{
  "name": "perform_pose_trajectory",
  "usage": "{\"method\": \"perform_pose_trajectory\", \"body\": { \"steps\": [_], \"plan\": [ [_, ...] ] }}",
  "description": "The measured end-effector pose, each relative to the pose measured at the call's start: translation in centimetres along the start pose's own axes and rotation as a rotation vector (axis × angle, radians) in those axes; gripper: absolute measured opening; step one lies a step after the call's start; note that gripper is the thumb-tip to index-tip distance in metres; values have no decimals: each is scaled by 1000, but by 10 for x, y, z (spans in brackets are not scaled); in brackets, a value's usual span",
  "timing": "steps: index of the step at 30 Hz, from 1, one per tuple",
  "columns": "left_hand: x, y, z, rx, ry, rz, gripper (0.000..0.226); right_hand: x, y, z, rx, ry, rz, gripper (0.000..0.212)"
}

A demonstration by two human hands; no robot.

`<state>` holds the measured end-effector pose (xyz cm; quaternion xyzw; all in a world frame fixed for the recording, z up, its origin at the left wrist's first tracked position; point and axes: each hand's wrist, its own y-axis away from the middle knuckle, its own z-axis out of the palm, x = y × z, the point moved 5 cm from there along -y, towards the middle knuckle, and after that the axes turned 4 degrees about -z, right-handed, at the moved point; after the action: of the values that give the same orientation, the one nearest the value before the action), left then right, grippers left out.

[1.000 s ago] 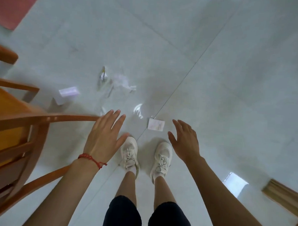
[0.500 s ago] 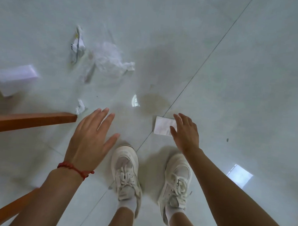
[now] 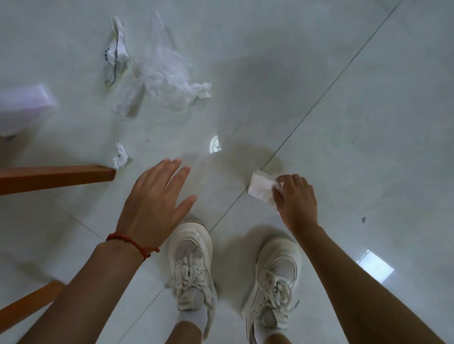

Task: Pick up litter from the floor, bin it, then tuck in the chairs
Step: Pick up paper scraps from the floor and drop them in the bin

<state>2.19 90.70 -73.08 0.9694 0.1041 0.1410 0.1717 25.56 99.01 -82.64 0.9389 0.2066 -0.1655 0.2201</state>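
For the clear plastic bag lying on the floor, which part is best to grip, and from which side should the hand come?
Probably pinch the bunched white knot at the right end of the plastic bag, coming from above. The rest lies flat and thin on the floor, so the fingers would slip there; the knot stands up. The open left hand is nearer.

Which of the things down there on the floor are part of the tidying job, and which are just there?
Part of the job:
folded tissue, pinched by the right hand
clear plastic bag
printed wrapper
small crumpled scrap
white box
wooden chair
left hand, open, hovering

Just there:
white shoes
red wrist string
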Motion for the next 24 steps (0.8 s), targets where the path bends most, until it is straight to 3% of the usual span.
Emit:
{"method": "perform_pose_trajectory", "body": {
  "steps": [5, 16, 24],
  "plan": [
    [19, 0, -48, -4, 25, -36, 67, -29, 4, -80, 111, -210, 25, 7],
    [47, -4, -189, 90, 50, -140, 71, -104, -14, -275, 217, -316, -85, 2],
    [18, -44, -230, 140, 60, -195, 57, -151, -74, -325, 255, -325, -190, 4]
  ]
}}
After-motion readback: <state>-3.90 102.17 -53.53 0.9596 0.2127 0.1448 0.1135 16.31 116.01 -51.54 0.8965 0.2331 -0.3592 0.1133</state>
